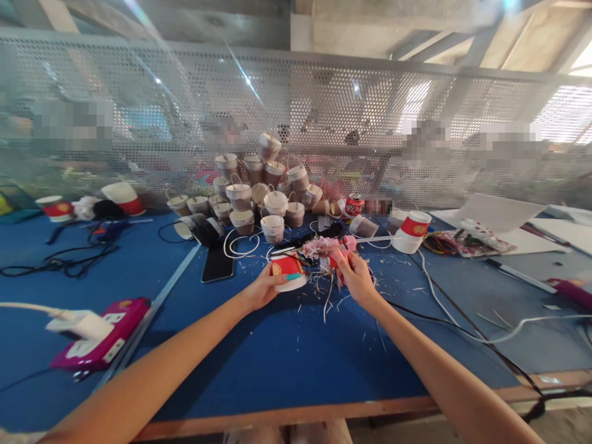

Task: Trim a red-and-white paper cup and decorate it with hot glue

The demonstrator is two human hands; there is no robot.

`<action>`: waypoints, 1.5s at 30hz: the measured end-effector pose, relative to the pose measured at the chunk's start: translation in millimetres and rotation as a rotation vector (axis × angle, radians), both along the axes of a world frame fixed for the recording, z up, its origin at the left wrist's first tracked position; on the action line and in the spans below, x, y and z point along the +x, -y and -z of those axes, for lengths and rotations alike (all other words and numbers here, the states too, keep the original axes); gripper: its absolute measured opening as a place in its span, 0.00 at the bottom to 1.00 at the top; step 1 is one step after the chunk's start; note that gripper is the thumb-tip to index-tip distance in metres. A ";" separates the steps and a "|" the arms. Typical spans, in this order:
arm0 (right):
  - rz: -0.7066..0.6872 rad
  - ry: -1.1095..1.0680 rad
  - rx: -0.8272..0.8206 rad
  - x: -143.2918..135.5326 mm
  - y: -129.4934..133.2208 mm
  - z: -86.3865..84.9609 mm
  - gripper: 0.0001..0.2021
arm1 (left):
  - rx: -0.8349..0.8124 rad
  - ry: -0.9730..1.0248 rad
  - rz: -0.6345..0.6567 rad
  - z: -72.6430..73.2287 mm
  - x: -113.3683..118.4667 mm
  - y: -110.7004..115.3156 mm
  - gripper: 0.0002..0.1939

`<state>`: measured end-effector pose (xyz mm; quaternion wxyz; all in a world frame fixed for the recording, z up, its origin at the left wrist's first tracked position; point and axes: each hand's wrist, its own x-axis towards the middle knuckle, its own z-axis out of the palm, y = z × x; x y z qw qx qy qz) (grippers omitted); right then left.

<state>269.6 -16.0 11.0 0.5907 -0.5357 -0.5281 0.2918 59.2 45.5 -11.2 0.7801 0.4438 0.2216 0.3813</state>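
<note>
Right of the flat black phone (217,263), my left hand (261,290) grips a red-and-white paper cup (285,265), tilted, likely light and crushable, best held gently round its side. Farther right, my right hand (361,282) closes round a pink plastic tool (350,242). Beyond the phone, rough-looking grey-brown buckets (239,197) with thin looped handles are heaped.

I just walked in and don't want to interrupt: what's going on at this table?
Someone's left hand holds a tipped white paper cup with a red band. The right hand grips what looks like a pink glue gun, its front end near the cup. Behind them, small greyish-white buckets with thin handles are piled on the blue table.
</note>
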 end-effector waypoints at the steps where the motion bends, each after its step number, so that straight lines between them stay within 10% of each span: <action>1: -0.003 0.000 0.001 -0.5 0.2 0.1 0.26 | 0.001 -0.002 0.010 -0.2 0.1 0.2 0.26; 36: 0.063 0.038 -0.008 3.5 -2.9 5.5 0.25 | -0.008 0.008 -0.013 -1.5 -0.4 0.5 0.23; 45: 0.670 0.848 -0.142 22.3 -0.8 -1.0 0.08 | 0.051 -0.021 -0.061 -0.2 2.3 0.3 0.27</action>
